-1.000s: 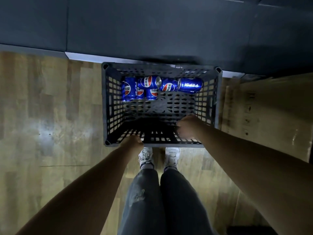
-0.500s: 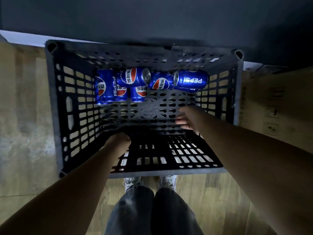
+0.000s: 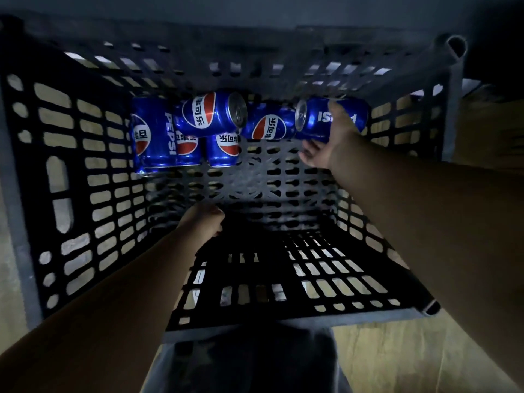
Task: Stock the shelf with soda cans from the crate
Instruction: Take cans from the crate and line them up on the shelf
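A dark slotted plastic crate (image 3: 62, 177) fills the view, seen from above. Several blue soda cans lie against its far wall. My right hand (image 3: 331, 137) reaches deep into the crate and wraps its fingers around the rightmost can (image 3: 317, 119), which lies on its side. Left of it lie another can (image 3: 269, 127), a can (image 3: 211, 113) resting on top of others, and an upright-looking can (image 3: 151, 134) at the far left. My left hand (image 3: 202, 221) hovers lower in the crate's middle, fingers curled, holding nothing.
The crate stands on a wooden floor (image 3: 397, 361). A dark wall or panel (image 3: 255, 7) runs behind it. A cardboard box (image 3: 490, 129) sits to the right. My legs in dark trousers (image 3: 243, 361) are just below the crate's near rim.
The view has dropped closer to the crate. My right hand moved forward from the crate's floor to the rightmost can and closed around it. My left hand moved deeper inside.
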`<state>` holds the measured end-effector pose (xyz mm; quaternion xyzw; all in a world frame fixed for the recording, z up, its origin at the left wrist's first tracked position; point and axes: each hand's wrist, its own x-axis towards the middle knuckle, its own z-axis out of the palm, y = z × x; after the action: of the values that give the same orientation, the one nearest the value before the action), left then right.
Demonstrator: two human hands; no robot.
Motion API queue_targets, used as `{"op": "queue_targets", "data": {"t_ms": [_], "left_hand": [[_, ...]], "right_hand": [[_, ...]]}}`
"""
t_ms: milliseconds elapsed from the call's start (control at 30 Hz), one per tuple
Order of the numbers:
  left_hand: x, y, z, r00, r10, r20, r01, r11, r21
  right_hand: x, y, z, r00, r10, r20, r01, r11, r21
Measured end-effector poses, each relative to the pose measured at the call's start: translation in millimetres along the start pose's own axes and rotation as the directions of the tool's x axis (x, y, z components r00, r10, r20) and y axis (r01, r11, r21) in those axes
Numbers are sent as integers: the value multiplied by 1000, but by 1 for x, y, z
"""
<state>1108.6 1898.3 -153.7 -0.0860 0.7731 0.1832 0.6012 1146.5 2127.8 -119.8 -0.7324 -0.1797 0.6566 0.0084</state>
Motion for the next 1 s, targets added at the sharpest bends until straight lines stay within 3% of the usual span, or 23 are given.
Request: {"op": "queue_targets", "data": {"t_ms": [133,433,633,833,1000], "left_hand": [[13,-19,2,998,-63,16,64,994,-90],[11,-39,9,999,-41,16,42,992,-117],[-2,-34,3,999,-29,15,30,998,-58],[-24,-26,2,985,-170,38,174,939,-297],[-58,-23,6,993,-120,19,119,927,-356]], "right_hand": [[15,-5,-2,1000,-24,-6,24,996,85],[31,0,-9,990,-141,27,134,975,179],[20,16,-22,994,-110,9,110,993,-45],[3,50,-42,1000,9,24,-4,978,-208],[-24,70,-52,1000,14,19,-6,936,-353]]}}
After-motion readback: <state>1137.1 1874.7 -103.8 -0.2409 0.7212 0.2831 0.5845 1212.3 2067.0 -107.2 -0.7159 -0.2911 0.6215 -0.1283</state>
